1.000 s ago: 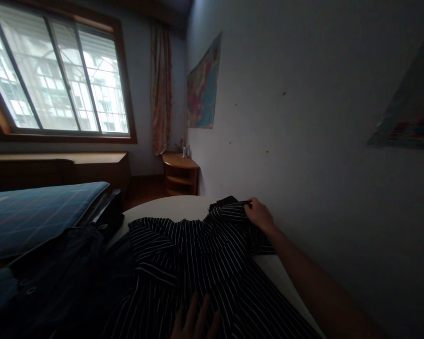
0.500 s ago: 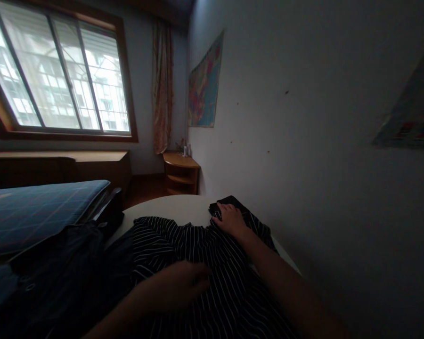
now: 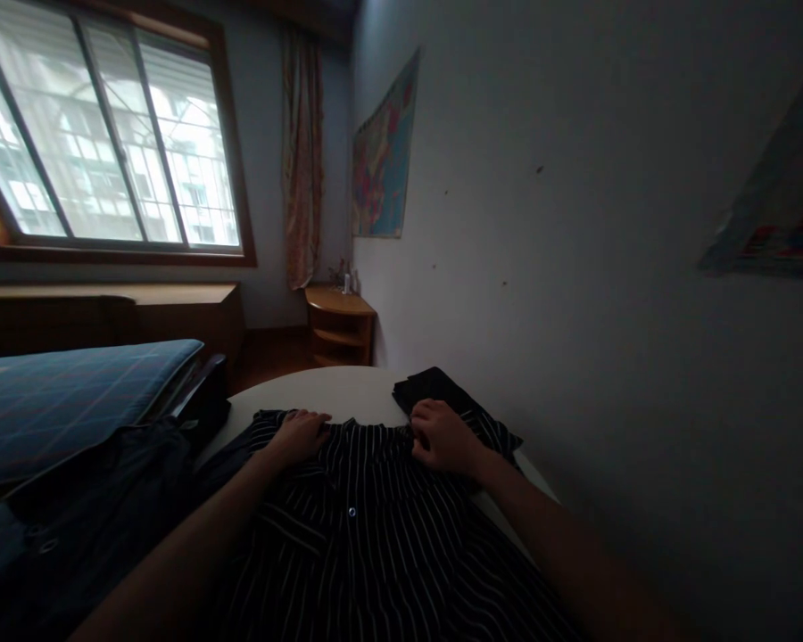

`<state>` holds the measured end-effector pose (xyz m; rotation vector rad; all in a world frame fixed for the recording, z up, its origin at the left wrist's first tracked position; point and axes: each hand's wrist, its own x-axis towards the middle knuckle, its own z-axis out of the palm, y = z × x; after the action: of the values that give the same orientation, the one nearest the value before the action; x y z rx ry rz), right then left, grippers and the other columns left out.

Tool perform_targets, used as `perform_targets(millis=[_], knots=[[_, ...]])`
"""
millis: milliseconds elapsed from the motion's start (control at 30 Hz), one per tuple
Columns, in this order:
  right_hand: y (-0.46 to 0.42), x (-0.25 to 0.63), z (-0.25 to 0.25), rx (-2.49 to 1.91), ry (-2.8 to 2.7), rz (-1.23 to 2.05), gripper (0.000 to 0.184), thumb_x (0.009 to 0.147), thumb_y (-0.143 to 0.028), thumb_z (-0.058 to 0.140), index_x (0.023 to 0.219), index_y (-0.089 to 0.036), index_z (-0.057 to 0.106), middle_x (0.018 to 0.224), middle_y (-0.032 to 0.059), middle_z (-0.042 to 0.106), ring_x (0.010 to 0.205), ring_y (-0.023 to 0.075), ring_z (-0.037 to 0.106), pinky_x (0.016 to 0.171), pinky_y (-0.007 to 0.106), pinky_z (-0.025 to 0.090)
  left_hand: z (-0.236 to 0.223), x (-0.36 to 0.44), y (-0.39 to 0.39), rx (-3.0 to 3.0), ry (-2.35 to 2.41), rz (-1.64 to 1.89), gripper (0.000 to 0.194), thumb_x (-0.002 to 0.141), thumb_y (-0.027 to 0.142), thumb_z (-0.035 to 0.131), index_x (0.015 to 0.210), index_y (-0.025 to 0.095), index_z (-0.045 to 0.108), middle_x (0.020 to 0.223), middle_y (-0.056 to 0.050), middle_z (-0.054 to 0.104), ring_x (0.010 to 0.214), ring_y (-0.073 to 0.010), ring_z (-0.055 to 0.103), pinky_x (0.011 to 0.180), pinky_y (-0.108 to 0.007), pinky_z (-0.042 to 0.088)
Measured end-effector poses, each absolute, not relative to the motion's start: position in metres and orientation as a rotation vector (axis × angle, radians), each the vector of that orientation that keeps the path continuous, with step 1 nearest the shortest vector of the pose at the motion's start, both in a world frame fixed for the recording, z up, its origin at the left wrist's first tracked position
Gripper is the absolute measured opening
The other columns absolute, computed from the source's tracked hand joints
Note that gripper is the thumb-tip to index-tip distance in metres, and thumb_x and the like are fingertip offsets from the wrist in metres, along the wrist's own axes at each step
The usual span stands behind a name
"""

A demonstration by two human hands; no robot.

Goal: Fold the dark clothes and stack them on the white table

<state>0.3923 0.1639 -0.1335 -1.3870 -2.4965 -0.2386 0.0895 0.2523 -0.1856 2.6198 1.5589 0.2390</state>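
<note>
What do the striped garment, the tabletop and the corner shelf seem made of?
Striped garment: thin, matte cloth, judging by its soft gathers; the fibre can't be told.
Tabletop: smooth and pale with no visible grain, perhaps laminate or painted wood.
Corner shelf: probably wood or veneer, from its orange-brown colour; faint sheen suggests varnish.

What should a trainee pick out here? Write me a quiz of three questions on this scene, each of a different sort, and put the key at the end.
1. Which pattern does the garment under the hands show?
A) Dots
B) Stripes
C) Flowers
2. True or false: the right hand is nearer the right-hand wall than the left hand is.
3. Fill in: a patterned ____ hangs between the window and the wall map.

Key: 1. B; 2. True; 3. curtain.
</note>
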Motion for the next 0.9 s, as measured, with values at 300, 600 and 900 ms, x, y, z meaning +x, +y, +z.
perform_targets(millis=[300, 600, 900], knots=[[0.163, 0.389, -0.148, -1.931, -2.231, 0.262, 0.038, 0.101, -0.042, 0.037, 0.12, -0.019, 0.062, 0.099, 0.009, 0.074, 0.089, 0.0209, 0.069, 0.075, 0.028, 0.045, -0.162, 0.092, 0.245, 2.571, 1.502, 0.171, 0.044, 0.094, 0.046, 0.036, 0.084, 0.02, 0.069, 0.091, -0.011, 0.074, 0.089, -0.0271, 0.069, 0.083, -0.036, 0.048], [0.173, 0.371, -0.157, -2.054, -2.228, 0.292, 0.027, 0.086, -0.039, 0.064, 0.101, -0.017, 0.072, 0.106, 0.0126, 0.074, 0.1, 0.0268, 0.068, 0.078, 0.03, 0.047, -0.168, 0.09, 0.24, 2.446, 1.591, 0.111, 0.072, 0.078, 0.036, 0.063, 0.143, 0.01, 0.042, 0.129, -0.018, 0.063, 0.111, -0.0297, 0.064, 0.093, -0.036, 0.047], [0.191, 0.377, -0.126, -1.709, -1.977, 0.101, 0.017, 0.094, -0.032, 0.054, 0.106, -0.02, 0.06, 0.1, 0.0051, 0.071, 0.09, 0.0185, 0.066, 0.079, 0.026, 0.043, -0.14, 0.087, 0.245, 2.41, 1.775, 0.508, 0.034, 0.091, 0.024, 0.043, 0.12, 0.019, 0.059, 0.121, -0.011, 0.066, 0.114, -0.0277, 0.061, 0.097, -0.037, 0.046]])
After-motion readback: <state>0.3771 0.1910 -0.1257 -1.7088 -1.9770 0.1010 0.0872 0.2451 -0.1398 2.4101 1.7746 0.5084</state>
